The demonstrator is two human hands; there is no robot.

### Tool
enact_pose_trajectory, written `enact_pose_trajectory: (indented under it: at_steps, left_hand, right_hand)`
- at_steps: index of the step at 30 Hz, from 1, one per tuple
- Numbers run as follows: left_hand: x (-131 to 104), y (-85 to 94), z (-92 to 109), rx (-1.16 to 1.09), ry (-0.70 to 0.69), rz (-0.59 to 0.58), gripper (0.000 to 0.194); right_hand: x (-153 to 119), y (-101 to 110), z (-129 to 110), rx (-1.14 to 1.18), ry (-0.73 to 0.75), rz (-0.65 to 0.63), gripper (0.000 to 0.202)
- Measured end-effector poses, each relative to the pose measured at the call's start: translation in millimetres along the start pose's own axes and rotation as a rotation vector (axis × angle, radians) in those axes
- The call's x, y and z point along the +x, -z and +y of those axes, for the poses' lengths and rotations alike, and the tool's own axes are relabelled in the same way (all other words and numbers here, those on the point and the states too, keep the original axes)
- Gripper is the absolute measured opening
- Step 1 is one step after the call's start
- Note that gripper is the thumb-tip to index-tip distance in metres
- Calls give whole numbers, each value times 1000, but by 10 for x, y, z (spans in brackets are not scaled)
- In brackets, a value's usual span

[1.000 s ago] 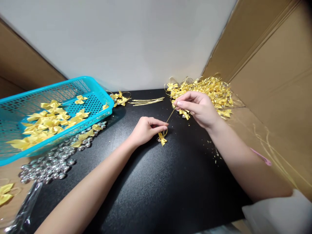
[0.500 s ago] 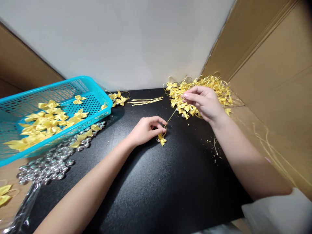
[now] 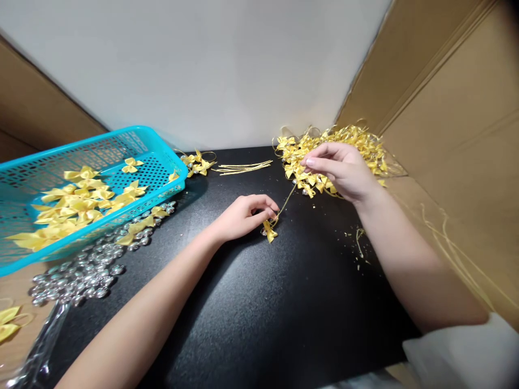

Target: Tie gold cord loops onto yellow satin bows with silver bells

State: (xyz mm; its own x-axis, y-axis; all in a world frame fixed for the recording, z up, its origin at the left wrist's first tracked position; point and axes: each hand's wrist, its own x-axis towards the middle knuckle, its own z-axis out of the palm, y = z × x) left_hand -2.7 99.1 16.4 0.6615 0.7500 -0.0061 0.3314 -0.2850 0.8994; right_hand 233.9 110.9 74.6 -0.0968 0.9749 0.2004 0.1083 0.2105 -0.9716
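Note:
My left hand (image 3: 247, 216) is low over the black tabletop, its thumb and index finger closed on a thin yellow cord (image 3: 287, 199). Just under those fingertips lies a yellow ribbon bow (image 3: 270, 232) with a small silvery bead beside it. The cord slants up and right from the bow towards my right hand (image 3: 338, 167), whose thumb and fingers are pinched together. Its upper stretch blends into the heap behind, so the exact grip point is hard to see. The heap of yellow bows on cords (image 3: 308, 181) sits behind and beside my right hand.
To the left, a turquoise plastic basket (image 3: 162, 186) holds several yellow bows. Silver beads (image 3: 81, 278) spread along its front. Straight yellow cords (image 3: 243, 168) lie near the white wall. Small clippings (image 3: 359, 246) lie beneath my right forearm. Cardboard walls (image 3: 454, 92) flank both sides.
My left fingertips have closed in slightly around the cord by the bow, and the loop there looks smaller. The right hand stays in nearly the same place.

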Motion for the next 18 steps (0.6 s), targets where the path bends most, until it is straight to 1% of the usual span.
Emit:
enact_pose_trajectory:
  at_steps: [2, 5, 6, 8, 12, 14, 16, 18]
  left_hand:
    - [-4, 3, 0, -33, 7, -19, 16]
    - [-9, 12, 4, -25, 8, -37, 15]
    - [-10, 15, 6, -18, 7, -40, 15]
    - [-12, 18, 14, -7, 6, -45, 16]
    - [-17, 9, 27, 15, 14, -52, 19]
    - [-20, 1, 28, 7, 17, -50, 18]
    - [-21, -4, 26, -6, 19, -46, 17]
    - [-21, -7, 21, -12, 21, -38, 16]
  right_hand:
    - [-18, 94, -73, -194, -10, -145, 14]
    - [-52, 187, -167, -547, -92, -455, 8]
    - [-64, 186, -179, -642, -122, -540, 6]
    - [-86, 135, -162, -772, -180, -652, 5]
    - [-115, -43, -21, -860, -313, -771, 9]
    - [-123, -91, 34, -901, -350, -813, 12]
    - [-134, -100, 44, -967, -346, -820, 20]
    - [-152, -91, 12, -1047, -316, -774, 25]
